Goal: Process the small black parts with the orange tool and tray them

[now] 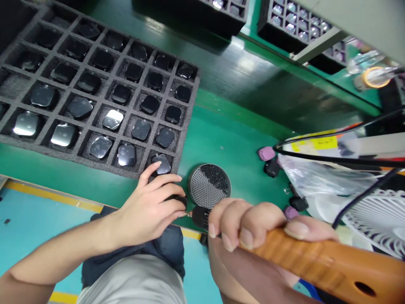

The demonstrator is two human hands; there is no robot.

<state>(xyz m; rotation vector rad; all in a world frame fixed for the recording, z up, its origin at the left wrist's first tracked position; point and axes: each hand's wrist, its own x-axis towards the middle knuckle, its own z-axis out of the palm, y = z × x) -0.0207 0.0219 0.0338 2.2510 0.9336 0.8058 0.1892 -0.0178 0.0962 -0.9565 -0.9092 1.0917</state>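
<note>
My left hand (152,207) is closed on a small black part (177,199) at the green bench's front edge, its index finger resting on the corner of the foam tray (186,114). My right hand (253,228) is wrapped around an orange electric screwdriver (319,257). Its black chuck and bit (198,214) point left and meet the part under my left fingers. A round dish of tiny screws (209,185) sits just behind the bit.
The grey foam tray holds several dark square watch bodies (112,119) in cells. Small black and purple parts (268,160) lie at the right beside a plastic bag (313,177), black cables and a white fan (376,223). More trays (294,25) stand at the back.
</note>
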